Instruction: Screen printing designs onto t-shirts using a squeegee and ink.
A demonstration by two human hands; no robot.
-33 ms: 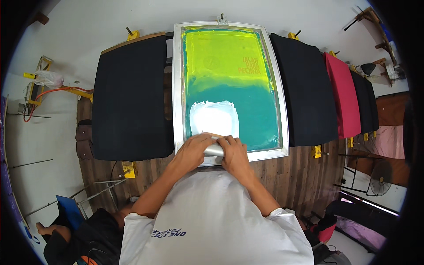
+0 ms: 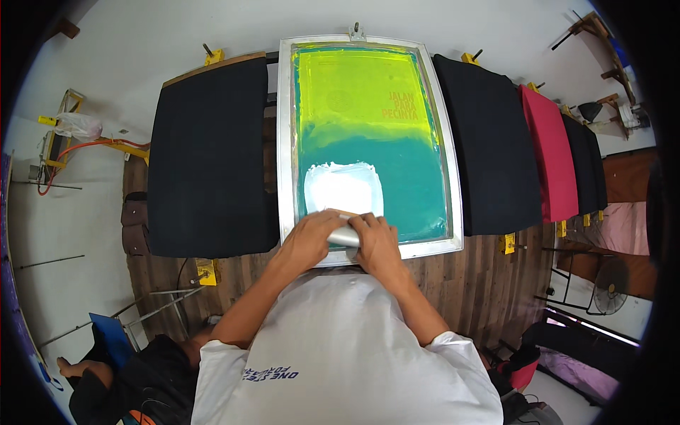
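A screen-printing frame [image 2: 286, 142] with pale metal edges lies flat in front of me. Its mesh [image 2: 414, 188] is yellow-green in the far part, with lettering at the right, and teal in the near part. A patch of white ink [image 2: 344, 188] spreads over the near left of the mesh. At the near edge of this patch, a squeegee [image 2: 344, 236] with a silver holder is gripped from both ends. My left hand [image 2: 310, 237] is closed around its left end, and my right hand [image 2: 380, 244] around its right. The squeegee's lower edge is hidden.
Black fabric-covered boards [image 2: 209, 156] flank the frame, one at left and another [image 2: 487, 145] at right. Farther right is a red board [image 2: 551, 156]. Yellow clamps [image 2: 205, 272] sit along the row. A person in dark clothes [image 2: 159, 372] is at lower left; a fan [image 2: 610, 285] stands at right.
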